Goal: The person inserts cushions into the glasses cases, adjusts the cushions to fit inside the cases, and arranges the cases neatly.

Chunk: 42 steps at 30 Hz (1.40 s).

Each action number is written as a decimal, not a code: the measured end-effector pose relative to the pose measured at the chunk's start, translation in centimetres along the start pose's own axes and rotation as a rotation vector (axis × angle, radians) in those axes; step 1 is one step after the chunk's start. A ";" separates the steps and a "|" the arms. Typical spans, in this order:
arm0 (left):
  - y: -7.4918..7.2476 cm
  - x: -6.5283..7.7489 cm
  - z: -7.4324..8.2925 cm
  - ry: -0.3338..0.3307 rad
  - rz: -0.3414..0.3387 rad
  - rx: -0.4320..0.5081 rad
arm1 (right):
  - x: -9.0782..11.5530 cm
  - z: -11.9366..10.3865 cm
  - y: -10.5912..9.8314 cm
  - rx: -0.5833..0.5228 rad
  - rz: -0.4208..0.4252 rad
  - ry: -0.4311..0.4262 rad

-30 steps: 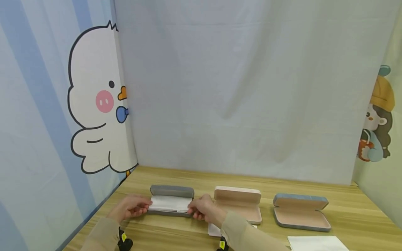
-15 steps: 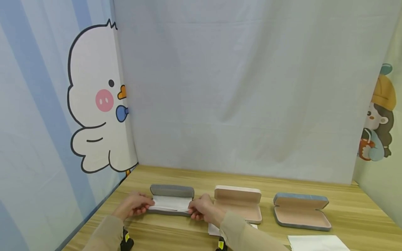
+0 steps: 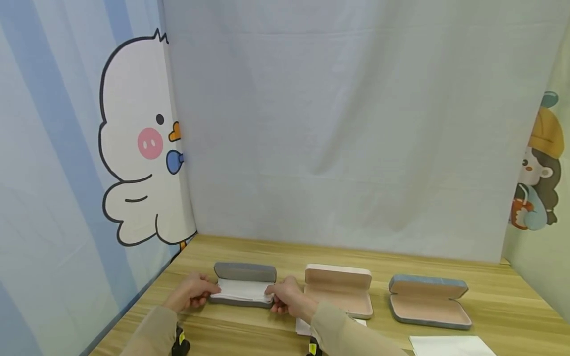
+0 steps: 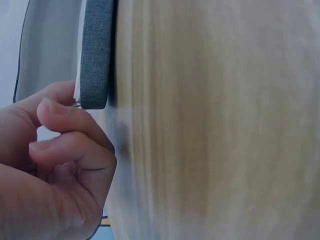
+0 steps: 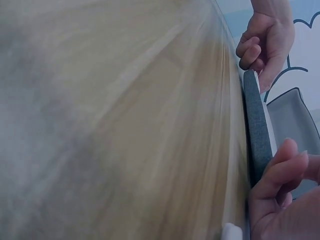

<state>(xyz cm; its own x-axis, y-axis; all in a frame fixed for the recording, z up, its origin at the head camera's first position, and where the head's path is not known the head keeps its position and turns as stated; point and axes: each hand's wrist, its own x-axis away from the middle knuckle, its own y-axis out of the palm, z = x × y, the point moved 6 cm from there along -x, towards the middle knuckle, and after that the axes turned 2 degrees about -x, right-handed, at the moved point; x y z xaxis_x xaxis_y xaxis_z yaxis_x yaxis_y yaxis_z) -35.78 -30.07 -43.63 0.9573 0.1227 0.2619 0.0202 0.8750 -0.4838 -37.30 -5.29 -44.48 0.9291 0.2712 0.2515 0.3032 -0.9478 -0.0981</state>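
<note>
I'm watching both hands pinching a white cleaning cloth [image 3: 242,290] into the open grey glasses case [image 3: 244,286] on the tabletop [image 3: 401,262]: left hand [image 3: 192,292], right hand [image 3: 286,295]. The cloth looks soft and light, best gripped at its ends.

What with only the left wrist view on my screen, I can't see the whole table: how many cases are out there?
Observer: Three, all open, in a row: the grey case that the left hand holds by its end, a pink case in the middle, and a blue-grey case farthest right.
Operator: Is the other hand busy?
Observer: The right hand grips the grey case's opposite end.
Operator: Anything inside that case?
Observer: A white cloth lies in it; the other two look empty.
</note>
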 end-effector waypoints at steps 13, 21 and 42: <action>0.6 -0.4 -0.2 0.025 -0.102 0.045 | -0.5 0.2 -0.8 0.008 0.004 0.002; 0.1 0.1 -0.2 0.217 -0.412 0.018 | 0.1 -0.2 -0.5 0.072 -0.075 -0.007; 0.0 -0.1 -0.5 0.200 -0.512 0.017 | 0.1 0.1 0.8 -0.007 -0.187 -0.076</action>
<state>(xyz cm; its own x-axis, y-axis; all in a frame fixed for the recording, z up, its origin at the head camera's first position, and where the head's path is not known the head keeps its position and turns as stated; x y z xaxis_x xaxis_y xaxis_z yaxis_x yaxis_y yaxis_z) -35.70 -30.26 -44.05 0.8628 -0.4105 0.2951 0.4943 0.8074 -0.3221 -36.93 -6.01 -44.61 0.8700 0.4543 0.1917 0.4709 -0.8808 -0.0493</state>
